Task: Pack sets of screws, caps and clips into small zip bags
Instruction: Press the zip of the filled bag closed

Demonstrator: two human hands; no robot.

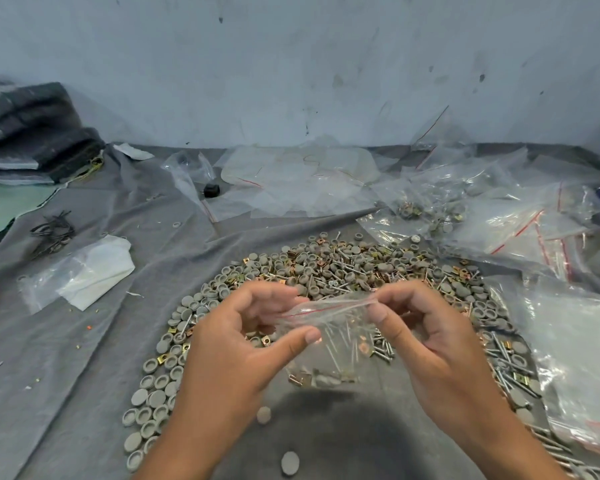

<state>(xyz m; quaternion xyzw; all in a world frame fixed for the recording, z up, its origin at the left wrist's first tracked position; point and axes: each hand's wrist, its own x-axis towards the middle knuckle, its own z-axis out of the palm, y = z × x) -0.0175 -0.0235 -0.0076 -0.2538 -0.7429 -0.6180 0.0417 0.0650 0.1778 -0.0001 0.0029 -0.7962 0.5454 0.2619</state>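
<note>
Far on the left, some folded dark cloths [32, 133] lie by the wall, and a flat bag with white paper [84, 271] rests on the grey sheet [66, 375]. Next comes the big heap of loose parts [326, 265], round grey caps, gold clips and long screws, curving around the hands. So a lot is still left to pack, I think. The left hand [236, 337] is up over the heap, fingers curled, pinching the left end of a small zip bag [326, 327] near its red strip. This bag hangs between both hands and already has screws, clips and a few caps inside (it looks full enough to close, but I cannot count them). The right hand [426, 337] pinches the other end of the bag top, thumb in front. It looks like the top is being pressed shut. On the right lie many see-through bags [534, 220], some with parts inside, so some sets seem done.
</note>
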